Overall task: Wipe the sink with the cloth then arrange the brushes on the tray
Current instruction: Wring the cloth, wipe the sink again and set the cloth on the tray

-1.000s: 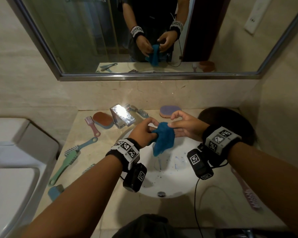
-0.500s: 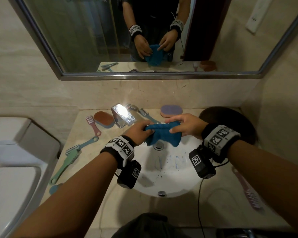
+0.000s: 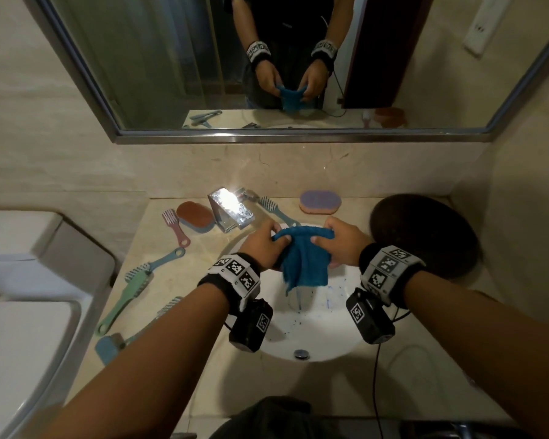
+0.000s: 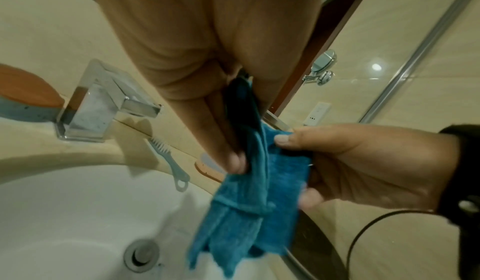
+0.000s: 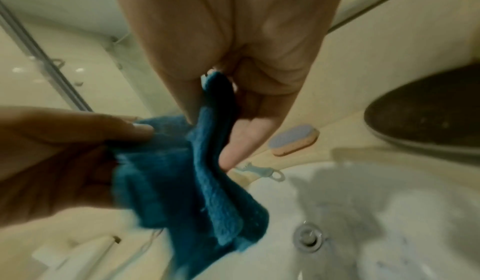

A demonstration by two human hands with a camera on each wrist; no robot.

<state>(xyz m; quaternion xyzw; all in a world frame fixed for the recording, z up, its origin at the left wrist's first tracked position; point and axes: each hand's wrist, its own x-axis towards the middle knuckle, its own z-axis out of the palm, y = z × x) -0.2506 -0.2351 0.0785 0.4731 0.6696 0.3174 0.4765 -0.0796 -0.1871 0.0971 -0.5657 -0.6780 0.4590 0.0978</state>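
A blue cloth (image 3: pixel 303 258) hangs folded above the white sink (image 3: pixel 330 340), which carries blue specks. My left hand (image 3: pixel 263 245) pinches its upper left edge and my right hand (image 3: pixel 339 240) pinches the upper right edge. The cloth (image 4: pixel 249 198) drapes down over the drain (image 4: pixel 141 255) in the left wrist view; the right wrist view shows the cloth (image 5: pixel 197 177) between both hands. A dark oval tray (image 3: pixel 425 232) lies at the right. Several brushes lie on the counter: a green one (image 3: pixel 124 299), a pink one (image 3: pixel 175 226), a pale blue one (image 3: pixel 274 210).
A chrome faucet (image 3: pixel 230 212) stands behind the basin. An orange scrub pad (image 3: pixel 195 217) lies left of the faucet, a purple one (image 3: pixel 319 202) right of it. A toilet (image 3: pixel 19 280) stands left of the counter, and a mirror (image 3: pixel 267 64) hangs above.
Both hands have spread the cloth from a bunched wad into a wider fold, stretched between them, and shifted it slightly toward me over the basin.
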